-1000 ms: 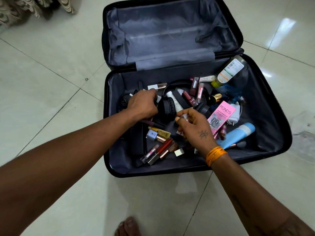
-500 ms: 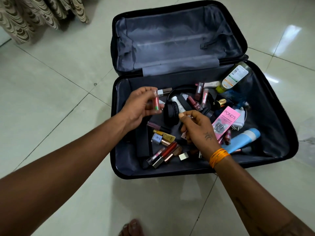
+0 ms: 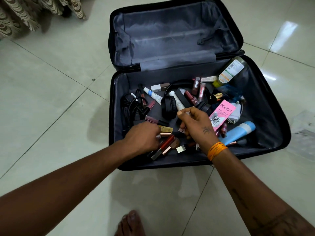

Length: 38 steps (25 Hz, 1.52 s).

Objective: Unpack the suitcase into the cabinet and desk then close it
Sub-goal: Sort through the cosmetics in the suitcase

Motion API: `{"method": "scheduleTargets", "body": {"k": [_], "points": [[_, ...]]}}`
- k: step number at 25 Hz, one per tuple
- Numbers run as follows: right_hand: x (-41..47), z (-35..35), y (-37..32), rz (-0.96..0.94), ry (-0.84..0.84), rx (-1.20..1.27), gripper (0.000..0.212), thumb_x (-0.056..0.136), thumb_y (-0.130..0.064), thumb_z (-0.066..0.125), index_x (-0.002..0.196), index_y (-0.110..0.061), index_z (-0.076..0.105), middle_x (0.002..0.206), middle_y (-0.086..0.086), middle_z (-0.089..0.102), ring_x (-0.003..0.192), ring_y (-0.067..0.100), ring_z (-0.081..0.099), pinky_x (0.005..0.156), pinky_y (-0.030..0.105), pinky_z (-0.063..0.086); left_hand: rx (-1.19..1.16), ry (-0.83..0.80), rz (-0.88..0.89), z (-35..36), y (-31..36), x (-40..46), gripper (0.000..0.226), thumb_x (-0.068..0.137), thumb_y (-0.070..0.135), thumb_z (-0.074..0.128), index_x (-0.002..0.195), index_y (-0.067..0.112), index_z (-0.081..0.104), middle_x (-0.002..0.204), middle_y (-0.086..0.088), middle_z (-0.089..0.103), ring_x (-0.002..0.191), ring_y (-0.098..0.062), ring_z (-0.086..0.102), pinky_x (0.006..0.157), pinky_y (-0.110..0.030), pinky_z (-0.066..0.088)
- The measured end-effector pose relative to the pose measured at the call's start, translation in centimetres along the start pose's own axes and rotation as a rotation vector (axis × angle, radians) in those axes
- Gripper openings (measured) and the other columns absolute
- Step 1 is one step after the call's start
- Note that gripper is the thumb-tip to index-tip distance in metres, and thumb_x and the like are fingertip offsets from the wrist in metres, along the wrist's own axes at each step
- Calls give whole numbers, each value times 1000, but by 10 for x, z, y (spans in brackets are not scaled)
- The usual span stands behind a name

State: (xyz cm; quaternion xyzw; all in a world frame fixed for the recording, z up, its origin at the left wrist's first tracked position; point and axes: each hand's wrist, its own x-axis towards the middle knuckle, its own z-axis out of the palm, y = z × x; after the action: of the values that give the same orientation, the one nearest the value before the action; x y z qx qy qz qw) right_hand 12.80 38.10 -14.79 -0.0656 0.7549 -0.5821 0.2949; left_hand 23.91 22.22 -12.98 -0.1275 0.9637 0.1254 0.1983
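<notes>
Currently the left hand (image 3: 143,138) reaches down, knuckles up, fingers curled among lipstick tubes (image 3: 166,143) at the near edge of the open suitcase (image 3: 117,92) on the floor; whether it grips one, cannot tell. Tubes' long axes run diagonally. Right hand (image 3: 196,126), just beside, pinches small cosmetics (image 3: 182,132).

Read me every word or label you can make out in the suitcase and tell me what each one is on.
"POND'S" on the pink box.
"BB" on that pink box, lower down; its smaller lines are blurred.
Oil bottle: label and barcode too small to read.
White tube and gold lipstick: print unreadable.
</notes>
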Motion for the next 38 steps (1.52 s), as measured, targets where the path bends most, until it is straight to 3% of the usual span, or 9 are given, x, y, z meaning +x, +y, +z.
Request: {"method": "scheduleTargets", "body": {"k": [6, 9, 11, 14, 18, 21, 26, 31, 38], "points": [[0, 3, 5, -69, 12, -106, 9, 95, -28, 70, 95, -19, 72, 66, -1, 67, 58, 9, 61, 55, 26, 46, 112, 16, 34, 4, 8, -3, 32, 89, 52, 62, 80, 22, 57, 74, 2, 50, 75, -27, 57, 63, -31, 38], [0, 3, 6, -86, 24, -108, 8, 94, -28, 71, 93, -20, 72, 68, 2, 68, 62, 13, 63, 57, 29, 48, -9, -28, 5, 7, 1, 2, 34, 83, 50, 70, 82, 16, 69, 73, 0, 62, 71, -24, 60, 59, -33, 46], [0, 2, 8, -87, 32, -111, 8, 93, -29, 72, 91, -22, 72, 72, 8, 71, 64, 17, 63, 58, 31, 50, -348, -76, -27, 7, -11, 8, 26, 79, 42, 78, 80, 17, 75, 73, 1, 71, 69, -19, 67, 61, -37, 55], [-2, -1, 7, -78, 51, -104, 11, 93, -28, 73, 87, -19, 72, 63, 0, 65, 58, 13, 58, 57, 29, 48, -1003, -72, -103, -2, -21, 11, 33, 74, 41, 77, 82, 10, 71, 69, -2, 68, 57, -15, 60, 50, -28, 43], [-13, -14, -3, -41, 67, -16, 13, 96, -22, 72, 91, -10, 72, 55, -8, 60, 48, 3, 55, 47, 20, 44, -1623, -160, -138, -14, -18, 11, 33, 76, 30, 64, 103, 12, 62, 81, -14, 70, 74, -33, 69, 54, -30, 51], [-16, -33, -14, -49, 36, -63, 16, 98, -19, 69, 89, -5, 71, 51, -6, 60, 42, 1, 53, 42, 15, 41, -1479, -168, -149, -27, -8, 24, 22, 93, 24, 66, 112, 14, 65, 80, -8, 72, 69, -24, 73, 55, -28, 55], [13, -71, -33, -46, 79, -200, 18, 94, -21, 71, 85, -5, 70, 60, 8, 61, 45, 14, 48, 42, 26, 40, -1270, 58, -179, -59, 25, 78, 16, 87, 16, 77, 84, 22, 62, 66, 1, 66, 46, -11, 58, 39, -16, 29], [69, -85, -57, -161, 211, -567, 20, 82, -25, 72, 81, -6, 73, 78, 13, 73, 77, 28, 71, 67, 34, 55, -1074, 220, -187, -66, 73, 130, 27, 78, 13, 77, 67, 21, 54, 56, -1, 59, 41, -15, 55, 37, -17, 33], [127, -63, -66, -184, 143, -1324, 32, 94, -37, 66, 109, -10, 71, 113, 16, 73, 106, 40, 69, 78, 40, 53, -1316, 302, -175, -52, 70, 152, 21, 86, 19, 82, 82, 15, 62, 66, -2, 64, 48, -14, 60, 43, -21, 45]]}}
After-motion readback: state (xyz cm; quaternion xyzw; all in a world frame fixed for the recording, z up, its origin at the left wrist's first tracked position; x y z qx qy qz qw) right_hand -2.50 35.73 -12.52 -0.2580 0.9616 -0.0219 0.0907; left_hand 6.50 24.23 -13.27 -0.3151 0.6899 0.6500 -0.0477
